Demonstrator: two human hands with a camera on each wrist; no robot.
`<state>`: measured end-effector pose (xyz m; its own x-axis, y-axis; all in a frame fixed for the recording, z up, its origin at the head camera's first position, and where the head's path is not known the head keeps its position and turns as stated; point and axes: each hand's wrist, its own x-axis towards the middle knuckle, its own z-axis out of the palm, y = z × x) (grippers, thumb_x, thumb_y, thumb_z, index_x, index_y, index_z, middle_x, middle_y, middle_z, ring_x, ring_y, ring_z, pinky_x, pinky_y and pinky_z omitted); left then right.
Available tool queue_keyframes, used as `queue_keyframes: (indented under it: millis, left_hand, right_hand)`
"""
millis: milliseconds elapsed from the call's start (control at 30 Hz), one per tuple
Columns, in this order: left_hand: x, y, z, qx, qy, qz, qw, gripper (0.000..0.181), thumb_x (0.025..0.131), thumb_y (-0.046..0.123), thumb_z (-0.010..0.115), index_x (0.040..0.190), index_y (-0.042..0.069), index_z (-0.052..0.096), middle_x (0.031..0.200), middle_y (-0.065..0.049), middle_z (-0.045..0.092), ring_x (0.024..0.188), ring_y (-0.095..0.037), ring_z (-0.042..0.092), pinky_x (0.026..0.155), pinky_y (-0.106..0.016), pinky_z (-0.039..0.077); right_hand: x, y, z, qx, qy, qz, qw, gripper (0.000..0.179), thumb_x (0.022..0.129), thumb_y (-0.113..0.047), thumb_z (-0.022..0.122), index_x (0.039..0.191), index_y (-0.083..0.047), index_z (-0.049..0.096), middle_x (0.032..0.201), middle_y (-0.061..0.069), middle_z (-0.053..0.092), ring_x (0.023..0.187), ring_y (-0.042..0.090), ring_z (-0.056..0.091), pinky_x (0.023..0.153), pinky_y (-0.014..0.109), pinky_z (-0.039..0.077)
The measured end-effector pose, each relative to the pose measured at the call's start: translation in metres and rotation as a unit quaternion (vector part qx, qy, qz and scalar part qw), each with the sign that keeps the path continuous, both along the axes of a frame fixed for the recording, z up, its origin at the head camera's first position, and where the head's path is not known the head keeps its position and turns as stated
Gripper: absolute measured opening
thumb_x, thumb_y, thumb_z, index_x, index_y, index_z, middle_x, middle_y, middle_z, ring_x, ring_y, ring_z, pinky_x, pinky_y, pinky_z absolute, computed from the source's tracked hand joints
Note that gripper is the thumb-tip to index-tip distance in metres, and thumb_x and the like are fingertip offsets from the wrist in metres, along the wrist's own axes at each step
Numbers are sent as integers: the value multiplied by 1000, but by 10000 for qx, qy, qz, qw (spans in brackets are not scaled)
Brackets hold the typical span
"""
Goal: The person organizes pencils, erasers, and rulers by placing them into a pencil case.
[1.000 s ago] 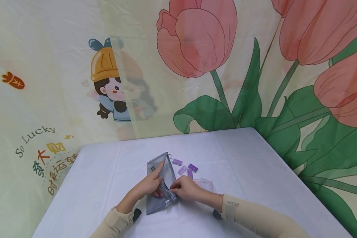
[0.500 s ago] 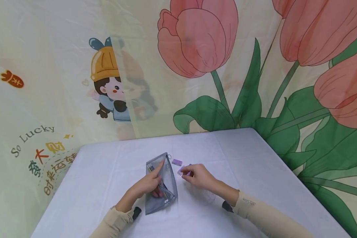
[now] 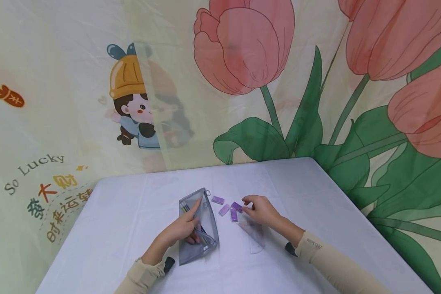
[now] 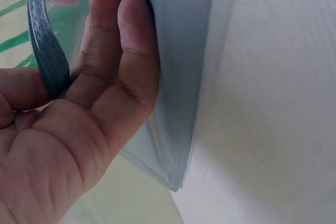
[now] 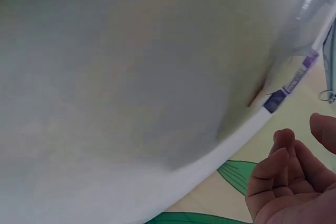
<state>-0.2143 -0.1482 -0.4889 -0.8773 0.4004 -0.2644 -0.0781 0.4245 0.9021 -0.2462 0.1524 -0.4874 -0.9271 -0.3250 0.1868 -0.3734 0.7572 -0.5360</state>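
My left hand (image 3: 185,227) grips a grey mesh pencil pouch (image 3: 209,216) at its zipped edge. In the left wrist view, the fingers (image 4: 137,51) lie along the mesh and the dark zipper band (image 4: 44,35) passes by the thumb. Several slim pencils (image 3: 184,205) show through the mesh. Just right of the pouch lie small purple blocks that look like erasers (image 3: 224,210). My right hand (image 3: 261,209) hovers beside the rightmost purple block (image 3: 237,207), thumb and fingers apart with nothing between them in the right wrist view.
A clear, triangular plastic piece (image 3: 252,237) lies on the white tablecloth (image 3: 294,261), partly under the right hand. A printed curtain with tulips (image 3: 246,49) hangs behind the table's far edge. Dark wrist devices (image 3: 169,264) sit under both sleeves.
My right hand has left the pouch's edge and moved right and away, over the purple blocks and then to their right side. The left hand stays on the pouch.
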Motion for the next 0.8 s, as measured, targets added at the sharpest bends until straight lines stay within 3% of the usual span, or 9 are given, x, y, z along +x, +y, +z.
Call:
queue_keyframes:
  millis: [133,333,600,800]
  left_hand:
    - [2,1,-1,14,68,14,10000,68,106,12,35,160,31,-1,90,-15,59,64,-25,68,58,-41,58]
    - [3,0,-2,52,258,-46,9996,70,105,11,36,160,31,-3,90,-15,60,64,-24,68,56,-42,58]
    - [3,-3,0,125,154,-194,9996,72,105,8,35,159,32,-7,88,-16,60,66,-25,67,58,-41,58]
    - [3,-3,2,78,72,-166,9998,73,105,8,36,159,32,-8,92,-16,60,68,-27,68,59,-43,58]
  right_hand:
    - [-2,4,-4,329,27,7,9995,33,89,-16,73,119,-4,69,107,9,72,77,9,62,70,26,54]
    - [-9,3,-3,645,-92,-33,9979,37,86,-18,76,118,-2,68,106,10,71,96,23,67,85,41,56]
    - [-19,-6,-1,1097,-281,357,9929,45,83,-20,78,122,0,66,103,11,68,95,23,64,86,41,55]
    - [-23,-13,-2,1462,-481,260,9877,44,84,-25,78,122,-5,66,102,9,63,92,18,60,83,38,54]
